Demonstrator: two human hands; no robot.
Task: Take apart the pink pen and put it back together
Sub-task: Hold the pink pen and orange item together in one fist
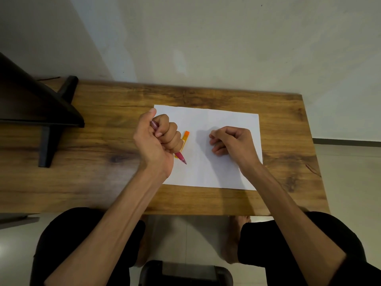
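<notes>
Head view, looking down: the left hand (pixel 156 139) is wrapped in a fist round the pink pen (pixel 181 157), tip poking out toward the person above a white sheet of paper (pixel 216 145) on the wooden table (pixel 206 201), with an orange pen (pixel 185 139) lying on the paper just behind the fist. The right hand (pixel 233 141) rests on the paper well apart, fingers loosely curled, holding nothing. With so much barrel buried in the fist, twisting may slip, and small inner parts could spring out and roll off the table edge.
</notes>
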